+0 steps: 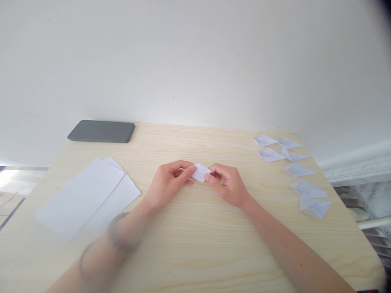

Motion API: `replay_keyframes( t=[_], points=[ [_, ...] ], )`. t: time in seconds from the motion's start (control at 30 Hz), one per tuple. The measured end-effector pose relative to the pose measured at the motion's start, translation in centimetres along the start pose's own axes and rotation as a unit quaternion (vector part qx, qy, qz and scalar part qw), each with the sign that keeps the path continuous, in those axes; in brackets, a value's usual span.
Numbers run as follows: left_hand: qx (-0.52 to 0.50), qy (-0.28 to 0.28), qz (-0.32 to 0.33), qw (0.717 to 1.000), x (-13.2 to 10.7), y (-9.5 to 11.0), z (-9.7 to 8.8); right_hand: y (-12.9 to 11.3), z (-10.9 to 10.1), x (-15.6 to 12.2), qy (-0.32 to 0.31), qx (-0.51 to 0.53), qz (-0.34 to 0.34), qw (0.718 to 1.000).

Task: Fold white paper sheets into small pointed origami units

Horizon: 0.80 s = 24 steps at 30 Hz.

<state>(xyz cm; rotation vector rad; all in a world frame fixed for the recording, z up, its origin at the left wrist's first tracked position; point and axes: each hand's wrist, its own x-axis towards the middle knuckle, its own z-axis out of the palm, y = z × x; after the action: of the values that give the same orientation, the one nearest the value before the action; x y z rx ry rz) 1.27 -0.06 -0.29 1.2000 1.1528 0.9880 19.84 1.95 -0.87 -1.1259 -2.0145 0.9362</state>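
White folded paper piece [200,172] is pinched by both hands, left hand [169,182] and right hand [227,185] (fingers clamped); mid-crease, next needs firm pressing.

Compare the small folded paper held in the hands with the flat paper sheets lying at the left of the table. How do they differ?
The folded paper is small and creased into a pointed shape; the flat sheets are large, rectangular and unfolded. The folded paper is pinched between the left hand and right hand; the sheets lie untouched, overlapping, on the table. Both are white paper.

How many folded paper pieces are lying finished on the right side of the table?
7, none seemingly hidden: four clustered at the far right edge, then three trailing nearer.
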Motion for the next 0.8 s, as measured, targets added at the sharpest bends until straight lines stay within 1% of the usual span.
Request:
replay_keyframes(
  t=[0.1,0.2,0.27,0.37,0.47,0.57,0.8],
  points=[
    [0.043,-0.011,0.012,0.999,-0.07,-0.01,-0.01,-0.11,0.00,0.00,0.001,0.003,-0.026,1.000],
    [0.069,-0.016,0.017,0.997,-0.18,0.00,0.11,-0.12,0.13,0.02,0.025,0.009,-0.029,0.999],
    [0.082,-0.019,0.018,0.996,-0.25,0.03,0.20,-0.08,0.22,0.01,0.030,0.008,-0.035,0.999],
    [0.106,-0.022,0.024,0.994,-0.36,0.12,0.22,-0.04,0.29,-0.04,0.018,-0.008,-0.049,0.999],
    [0.140,-0.027,0.043,0.989,-0.43,0.24,0.09,-0.01,0.26,-0.09,0.000,-0.029,-0.056,0.998],
    [0.166,-0.035,0.054,0.984,-0.39,0.36,-0.03,0.03,0.22,-0.08,-0.006,-0.028,-0.065,0.997],
    [0.155,-0.053,0.020,0.986,-0.25,0.20,0.00,-0.05,0.26,-0.18,-0.017,-0.004,-0.075,0.997]
  ],
)
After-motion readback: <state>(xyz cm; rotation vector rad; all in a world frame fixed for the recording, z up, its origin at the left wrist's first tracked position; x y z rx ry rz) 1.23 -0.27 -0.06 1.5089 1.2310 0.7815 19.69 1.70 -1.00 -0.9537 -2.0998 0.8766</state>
